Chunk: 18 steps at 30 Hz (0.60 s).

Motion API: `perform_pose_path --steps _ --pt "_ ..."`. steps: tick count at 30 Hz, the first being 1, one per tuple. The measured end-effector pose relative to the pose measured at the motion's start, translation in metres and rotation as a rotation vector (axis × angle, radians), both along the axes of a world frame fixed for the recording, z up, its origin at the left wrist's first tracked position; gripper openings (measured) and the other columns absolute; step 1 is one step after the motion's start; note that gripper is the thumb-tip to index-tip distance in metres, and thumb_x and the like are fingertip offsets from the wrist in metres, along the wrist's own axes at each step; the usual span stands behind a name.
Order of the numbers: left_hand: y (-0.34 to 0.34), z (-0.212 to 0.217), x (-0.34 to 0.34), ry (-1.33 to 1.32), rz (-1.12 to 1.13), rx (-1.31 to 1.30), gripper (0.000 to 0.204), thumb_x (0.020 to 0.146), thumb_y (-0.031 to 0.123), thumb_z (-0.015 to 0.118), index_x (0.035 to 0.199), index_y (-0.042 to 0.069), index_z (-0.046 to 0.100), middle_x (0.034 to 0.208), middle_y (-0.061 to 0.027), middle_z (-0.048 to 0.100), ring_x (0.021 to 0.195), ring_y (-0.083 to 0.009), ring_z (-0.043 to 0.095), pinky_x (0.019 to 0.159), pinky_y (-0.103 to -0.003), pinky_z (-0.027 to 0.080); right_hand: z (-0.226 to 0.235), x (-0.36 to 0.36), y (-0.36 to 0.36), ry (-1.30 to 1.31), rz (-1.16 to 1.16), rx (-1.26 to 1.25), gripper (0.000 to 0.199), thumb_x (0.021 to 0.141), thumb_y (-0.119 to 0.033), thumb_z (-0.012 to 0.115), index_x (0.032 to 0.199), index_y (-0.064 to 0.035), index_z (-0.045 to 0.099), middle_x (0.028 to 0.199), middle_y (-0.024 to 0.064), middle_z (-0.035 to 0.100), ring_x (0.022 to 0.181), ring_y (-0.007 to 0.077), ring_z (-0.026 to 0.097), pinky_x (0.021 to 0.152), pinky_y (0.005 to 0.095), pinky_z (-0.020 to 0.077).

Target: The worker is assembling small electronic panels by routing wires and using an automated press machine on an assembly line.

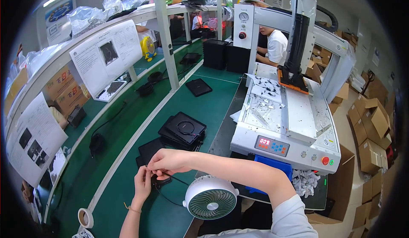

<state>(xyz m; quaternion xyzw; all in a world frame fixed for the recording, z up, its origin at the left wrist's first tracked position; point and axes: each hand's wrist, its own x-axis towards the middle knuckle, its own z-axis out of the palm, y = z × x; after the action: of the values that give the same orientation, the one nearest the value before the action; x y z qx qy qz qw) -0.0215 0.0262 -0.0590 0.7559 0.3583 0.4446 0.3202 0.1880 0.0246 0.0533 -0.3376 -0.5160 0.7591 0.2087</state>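
Note:
My left hand [142, 183] and my right hand [169, 161] meet over the green bench, fingertips pinched together on a thin black cable [179, 181]. The fingers hide the exact piece between them. The cable runs from under my right hand toward a round white fan [212, 197] with a grey-green grille, lying face up close to my body. Below my right palm, next to my left fingers, is a small black block [163, 181]. Just beyond the hands lie stacked flat black trays [170, 129], the top one with a coiled black cable [185, 127] on it.
A white press machine [281, 131] with a control panel stands to the right. Left runs a green conveyor belt [113, 135] beneath a shelf frame with hung paper sheets [106, 52]. A tape roll [85, 218] lies front left. A person [275, 46] sits behind the machine; cardboard boxes [370, 123] fill the right.

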Motion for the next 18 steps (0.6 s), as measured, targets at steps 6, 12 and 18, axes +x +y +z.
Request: perform_pose_path --steps 6,12,18 --pt "0.003 0.036 -0.013 0.748 0.141 1.421 0.033 0.079 0.01 0.065 0.112 0.013 0.063 0.099 -0.0059 0.051 0.1 -0.0225 0.054 0.095 -0.039 0.049 0.017 0.015 0.008 -0.47 -0.086 1.281 0.018 0.088 -0.009 0.063 0.097 0.0048 0.069 0.083 0.0192 0.071 0.074 0.0256 0.07 0.065 0.0333 0.0531" --pt "0.027 0.052 -0.005 0.877 0.12 1.256 0.022 0.077 0.01 0.06 0.094 0.0 0.069 0.106 -0.0076 0.06 0.101 -0.0235 0.057 0.085 -0.035 0.048 0.028 0.031 0.019 -0.471 -0.063 1.158 0.021 0.089 -0.011 0.063 0.104 0.0033 0.064 0.082 0.0211 0.069 0.078 0.0297 0.071 0.071 0.0359 0.0545" --pt "0.027 0.041 -0.006 0.596 0.028 0.87 0.014 0.064 0.005 0.068 0.077 0.003 0.062 0.095 -0.007 0.06 0.103 -0.0287 0.056 0.09 -0.042 0.046 0.007 0.061 0.025 -0.932 -0.111 1.363 0.02 0.09 -0.02 0.06 0.098 -0.0052 0.071 0.089 0.017 0.07 0.087 0.0348 0.067 0.078 0.0436 0.0543"
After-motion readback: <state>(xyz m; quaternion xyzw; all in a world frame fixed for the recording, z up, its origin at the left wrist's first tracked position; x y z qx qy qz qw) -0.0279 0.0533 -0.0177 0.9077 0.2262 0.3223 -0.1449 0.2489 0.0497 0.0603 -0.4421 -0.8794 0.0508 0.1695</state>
